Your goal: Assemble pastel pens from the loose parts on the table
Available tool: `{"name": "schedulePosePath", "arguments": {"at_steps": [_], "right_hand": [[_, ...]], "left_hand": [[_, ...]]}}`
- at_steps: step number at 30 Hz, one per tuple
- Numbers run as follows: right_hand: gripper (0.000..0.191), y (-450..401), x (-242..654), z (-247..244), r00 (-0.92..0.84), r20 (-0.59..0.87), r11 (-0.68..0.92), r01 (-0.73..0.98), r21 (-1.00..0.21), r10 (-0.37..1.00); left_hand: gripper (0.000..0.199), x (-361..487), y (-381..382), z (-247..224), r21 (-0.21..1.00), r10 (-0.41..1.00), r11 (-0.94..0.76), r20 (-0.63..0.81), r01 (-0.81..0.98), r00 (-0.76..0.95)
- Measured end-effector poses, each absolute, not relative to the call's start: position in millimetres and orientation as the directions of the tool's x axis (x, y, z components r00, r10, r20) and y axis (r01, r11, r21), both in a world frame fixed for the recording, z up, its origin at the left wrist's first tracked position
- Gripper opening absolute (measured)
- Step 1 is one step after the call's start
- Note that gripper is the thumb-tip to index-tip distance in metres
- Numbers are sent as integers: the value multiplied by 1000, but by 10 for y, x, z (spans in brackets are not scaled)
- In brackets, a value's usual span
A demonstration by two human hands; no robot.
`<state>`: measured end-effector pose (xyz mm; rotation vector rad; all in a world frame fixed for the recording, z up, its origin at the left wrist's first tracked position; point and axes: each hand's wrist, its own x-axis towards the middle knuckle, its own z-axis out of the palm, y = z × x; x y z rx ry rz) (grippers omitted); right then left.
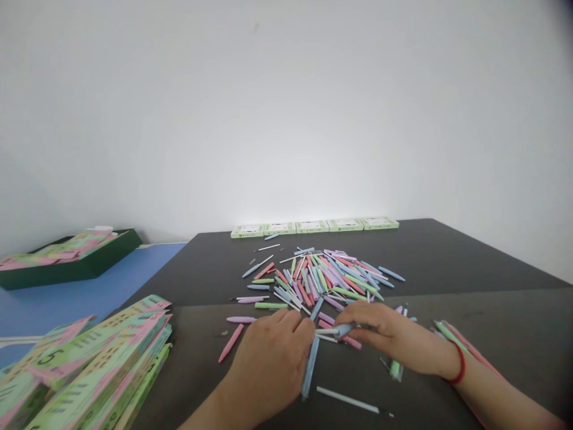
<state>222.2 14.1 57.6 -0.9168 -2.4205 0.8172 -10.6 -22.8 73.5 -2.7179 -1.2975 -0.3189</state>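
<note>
My left hand (280, 352) is closed near the table's front, its fingers curled round one end of a white pen refill (328, 331). My right hand (385, 334) pinches a light blue pen part (344, 330) between thumb and fingers. The refill's other end meets this blue part between the hands. Against my left hand's inner side shows a longer blue pen barrel (310, 370); whether it is gripped or lies on the table I cannot tell. Just beyond both hands spreads a pile of pen parts (331, 275) in pink, purple, green, blue and red, mixed with white refills.
A loose refill (347, 399) lies in front. Several green-white boxes (312, 227) line the dark table's back edge. Stacked printed cartons (102, 364) stand at the left, near a dark green tray (94, 266) on a blue surface. Wrapped pens (396, 367) lie by my right wrist.
</note>
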Motion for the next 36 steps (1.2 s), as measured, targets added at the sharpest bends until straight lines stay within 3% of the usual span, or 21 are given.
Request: {"name": "schedulePosePath", "arguments": {"at_steps": [8,15,24,31,36], "right_hand": [[18,184,2305,562,-642,318,574,235,-785,698],[17,147,2289,563,-630,297,540,234,-808,718],[22,152,2247,598,-669,328,648,303,-698,667],[21,139,2203,625,-678,321,738,510,-442,662],[22,134,2174,556,-697,255,731,561,-387,670]], "left_hand": [[17,-122,-270,852,116,768,-604,348,789,537],[18,-104,-262,835,146,786,-595,313,791,533],[18,-103,-254,756,157,791,-591,303,791,531],[15,-113,-215,750,32,801,-573,234,819,551],[13,-99,-163,661,-22,790,-599,143,800,596]]}}
